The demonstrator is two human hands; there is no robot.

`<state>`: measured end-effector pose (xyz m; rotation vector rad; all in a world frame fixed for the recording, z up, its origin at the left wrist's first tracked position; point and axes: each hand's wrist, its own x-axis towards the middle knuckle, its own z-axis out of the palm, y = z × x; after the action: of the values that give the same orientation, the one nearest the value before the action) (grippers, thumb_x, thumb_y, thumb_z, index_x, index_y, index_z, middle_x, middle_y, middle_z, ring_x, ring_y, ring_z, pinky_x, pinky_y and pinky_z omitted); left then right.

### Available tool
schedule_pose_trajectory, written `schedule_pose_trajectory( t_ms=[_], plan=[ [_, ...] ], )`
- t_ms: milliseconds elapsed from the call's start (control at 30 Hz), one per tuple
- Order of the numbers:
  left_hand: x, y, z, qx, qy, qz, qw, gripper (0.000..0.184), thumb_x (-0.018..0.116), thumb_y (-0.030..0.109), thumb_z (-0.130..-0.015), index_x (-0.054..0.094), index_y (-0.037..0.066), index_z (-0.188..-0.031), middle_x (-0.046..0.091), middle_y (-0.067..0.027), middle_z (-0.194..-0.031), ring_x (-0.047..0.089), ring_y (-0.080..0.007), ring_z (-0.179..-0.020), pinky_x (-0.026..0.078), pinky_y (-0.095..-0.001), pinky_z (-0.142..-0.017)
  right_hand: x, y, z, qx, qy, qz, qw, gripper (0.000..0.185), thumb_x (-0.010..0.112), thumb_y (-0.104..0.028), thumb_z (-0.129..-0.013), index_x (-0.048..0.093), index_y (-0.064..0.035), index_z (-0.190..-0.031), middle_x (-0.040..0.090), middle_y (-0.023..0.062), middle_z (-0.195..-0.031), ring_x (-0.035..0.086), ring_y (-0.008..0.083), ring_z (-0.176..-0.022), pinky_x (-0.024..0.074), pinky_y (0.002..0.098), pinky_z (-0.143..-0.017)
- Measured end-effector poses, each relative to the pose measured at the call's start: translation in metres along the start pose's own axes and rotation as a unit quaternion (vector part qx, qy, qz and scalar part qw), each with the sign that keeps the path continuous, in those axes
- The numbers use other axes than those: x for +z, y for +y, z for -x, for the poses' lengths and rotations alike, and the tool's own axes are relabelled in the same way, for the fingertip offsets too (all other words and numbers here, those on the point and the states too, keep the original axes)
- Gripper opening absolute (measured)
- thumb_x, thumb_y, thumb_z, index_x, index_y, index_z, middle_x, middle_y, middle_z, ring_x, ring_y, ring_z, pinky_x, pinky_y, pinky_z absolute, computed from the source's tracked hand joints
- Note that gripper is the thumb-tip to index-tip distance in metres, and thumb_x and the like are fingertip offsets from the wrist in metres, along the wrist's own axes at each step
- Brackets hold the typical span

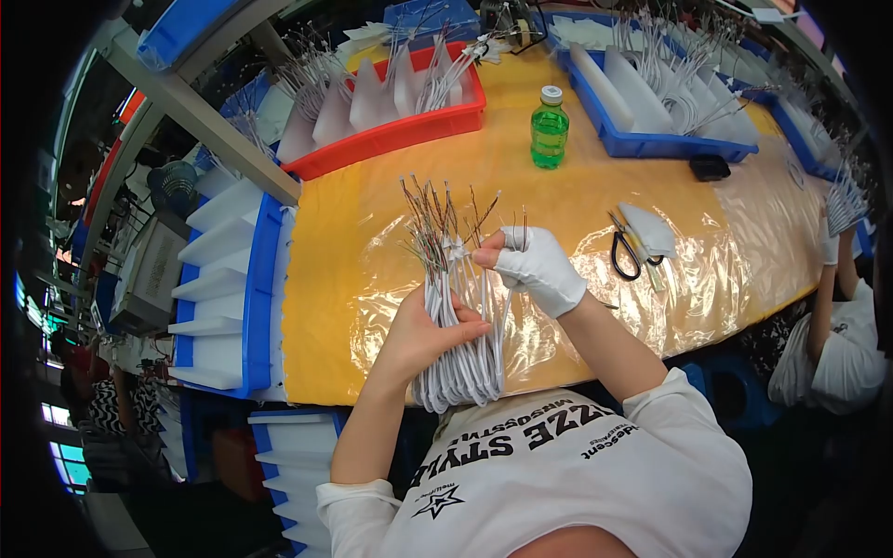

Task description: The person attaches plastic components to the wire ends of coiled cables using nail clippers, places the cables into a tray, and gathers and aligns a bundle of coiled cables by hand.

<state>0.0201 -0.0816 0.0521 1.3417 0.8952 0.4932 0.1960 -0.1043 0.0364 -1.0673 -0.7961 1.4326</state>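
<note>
We have a thick bundle of long white cables [458,377] in front of our tummy, at the near edge of the yellow surface with a shiny clear cover [339,232]. The bottom of it is all round loops, and the top spreads out into thin brown and silvery wire ends (they look a bit like messy hair). Our bare left hand [423,335] is wrapped around the middle, with the thumb lying across the front. Our right hand, in a white glove with bare fingertips [539,265], pinches at the side of the bundle, just under the wire ends. We cannot tell how many wires are in that pinch.

To the right of our hands lie scissors with black handles [624,260], next to a flat white piece [649,231]. Farther back stands a clear bottle of bright green drink with a white cap [549,132]. A red plastic bin [395,135] sits at the back left, and a blue plastic bin [642,144] sits at the back right; both hold more cables between white dividers. A small black box [710,167] is beside the blue one.
</note>
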Motion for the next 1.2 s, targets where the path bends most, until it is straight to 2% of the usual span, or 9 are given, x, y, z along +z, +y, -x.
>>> schedule_pose_trajectory(
  t_ms=[67,467,567,700,767,867,967,1067,1200],
  plan=[
    [-0.0008,0.0014,0.0016,-0.004,-0.004,-0.024,1.0,0.035,0.071,-0.003,-0.061,0.041,0.004,-0.078,0.059,-0.0073,-0.068,0.059,-0.0135,-0.063,0.047,-0.0241,-0.06,-0.0026,-0.0041,-0.0006,-0.001,0.011,0.008,1.0,0.017,0.068,-0.019,-0.071,0.062,-0.0032,-0.075,0.053,-0.0031,-0.061,0.041,0.0024,-0.05,0.0313,0.018,-0.045],
    [-0.003,-0.0025,0.0026,-0.015,-0.023,0.011,1.0,0.034,0.068,-0.005,-0.064,0.04,0.004,-0.079,0.059,-0.0102,-0.071,0.062,-0.019,-0.072,0.049,-0.0264,-0.063,0.0029,0.0008,-0.0035,-0.084,0.061,0.065,0.993,0.018,0.069,-0.018,-0.07,0.062,-0.0026,-0.074,0.056,-0.0018,-0.062,0.044,0.003,-0.052,0.0334,0.0185,-0.047],
    [-0.0039,-0.0032,0.0021,-0.011,-0.031,0.007,0.999,0.034,0.068,-0.005,-0.065,0.039,0.004,-0.079,0.06,-0.0102,-0.072,0.062,-0.0194,-0.072,0.049,-0.0268,-0.063,0.0044,-0.0002,-0.0036,-0.076,0.058,0.053,0.994,0.017,0.069,-0.018,-0.07,0.062,-0.0026,-0.074,0.055,-0.0024,-0.062,0.043,0.0029,-0.052,0.0332,0.0184,-0.047],
    [-0.0041,-0.0009,0.0049,-0.001,-0.018,0.005,1.0,0.026,0.068,0.001,-0.067,0.046,0.0,-0.081,0.06,-0.0084,-0.073,0.06,-0.0148,-0.07,0.049,-0.0248,-0.064,0.0027,0.0005,-0.005,-0.08,0.057,0.032,0.995,0.017,0.068,-0.019,-0.071,0.061,-0.0031,-0.074,0.055,-0.0026,-0.063,0.043,0.003,-0.05,0.0332,0.0184,-0.045],
    [-0.006,-0.0004,0.0062,0.003,-0.028,0.094,0.995,0.023,0.065,0.002,-0.071,0.049,-0.002,-0.088,0.06,-0.0082,-0.076,0.06,-0.0141,-0.072,0.048,-0.0243,-0.065,0.0012,-0.0031,-0.0033,-0.042,0.047,0.014,0.998,0.015,0.067,-0.016,-0.072,0.058,-0.0053,-0.078,0.054,-0.002,-0.062,0.04,0.0031,-0.045,0.0298,0.0171,-0.041],
    [-0.0071,-0.0015,0.0062,0.003,-0.024,0.141,0.99,0.024,0.062,0.002,-0.073,0.049,-0.005,-0.093,0.061,-0.0121,-0.08,0.06,-0.0172,-0.074,0.049,-0.027,-0.066,-0.0009,-0.0074,-0.003,-0.014,0.019,0.002,1.0,0.017,0.065,-0.018,-0.073,0.057,-0.0054,-0.08,0.054,-0.0015,-0.062,0.041,0.0037,-0.044,0.0313,0.0172,-0.041],
    [-0.0072,0.0052,0.0063,-0.035,-0.019,0.109,0.993,0.022,0.063,0.001,-0.072,0.05,-0.004,-0.09,0.061,-0.012,-0.079,0.06,-0.0166,-0.071,0.049,-0.0269,-0.066,-0.0022,-0.0055,-0.002,0.039,-0.018,-0.006,0.999,0.02,0.064,-0.02,-0.074,0.058,-0.0034,-0.084,0.054,-0.0011,-0.063,0.043,0.004,-0.046,0.0333,0.0171,-0.043],
    [-0.0072,0.0047,0.0056,-0.034,-0.004,0.078,0.996,0.023,0.065,0.001,-0.07,0.051,-0.003,-0.089,0.061,-0.0118,-0.075,0.06,-0.0159,-0.067,0.049,-0.026,-0.062,-0.0035,-0.0024,-0.0028,0.038,-0.038,0.037,0.998,0.029,0.069,-0.02,-0.071,0.06,-0.0006,-0.09,0.06,0.0027,-0.072,0.05,0.0052,-0.055,0.0377,0.018,-0.048],
    [-0.0064,0.0025,0.0039,-0.033,-0.001,0.064,0.997,0.023,0.067,0.003,-0.069,0.053,-0.004,-0.086,0.061,-0.0103,-0.071,0.058,-0.0135,-0.062,0.047,-0.0233,-0.058,0.0021,-0.0029,-0.0003,0.026,-0.036,0.046,0.998,0.03,0.071,-0.018,-0.068,0.061,0.0002,-0.089,0.06,0.003,-0.073,0.052,0.0057,-0.06,0.0395,0.0188,-0.053]
  ],
)
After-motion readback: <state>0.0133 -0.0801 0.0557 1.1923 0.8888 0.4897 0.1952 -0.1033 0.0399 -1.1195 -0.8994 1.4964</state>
